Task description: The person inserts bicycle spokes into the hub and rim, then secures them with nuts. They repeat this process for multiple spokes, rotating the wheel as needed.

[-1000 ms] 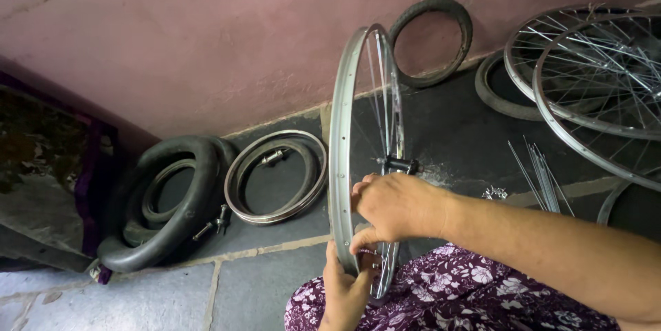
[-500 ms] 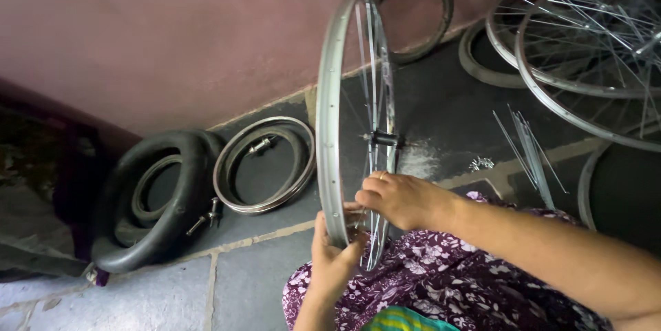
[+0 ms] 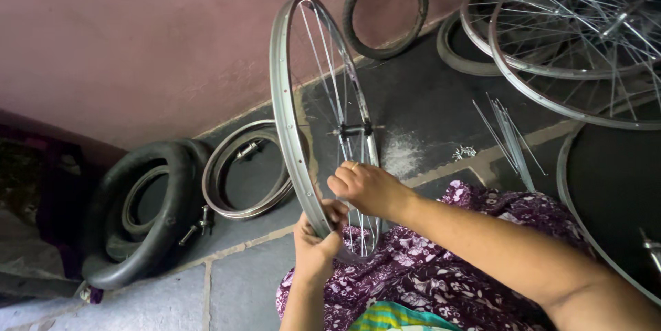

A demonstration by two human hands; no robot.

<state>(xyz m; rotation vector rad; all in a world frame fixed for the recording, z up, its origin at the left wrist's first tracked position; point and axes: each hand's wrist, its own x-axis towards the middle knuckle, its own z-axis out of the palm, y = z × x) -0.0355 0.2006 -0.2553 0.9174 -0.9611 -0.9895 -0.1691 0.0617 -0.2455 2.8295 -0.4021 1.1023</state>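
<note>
A silver bicycle wheel rim (image 3: 284, 97) with thin spokes and a dark hub (image 3: 354, 129) stands upright in front of me, its lower edge resting on my lap. My left hand (image 3: 315, 245) grips the rim's lower edge from below. My right hand (image 3: 363, 188) reaches in among the spokes just below the hub, fingers curled around a spoke; a ring shows on one finger. Purple flowered cloth (image 3: 441, 269) covers my lap.
A pink wall (image 3: 138, 42) rises behind. On the floor lie black tyres (image 3: 131, 214), a rubber tube ring (image 3: 241, 172), a small tyre (image 3: 385, 11) against the wall, loose spokes (image 3: 509, 138), small metal parts (image 3: 465, 153) and spoked wheels (image 3: 578, 35) at right.
The view has swung a little, so the wheel sits further left in frame. My right hand has slid slightly lower along the spokes; my left hand keeps its hold on the rim.
</note>
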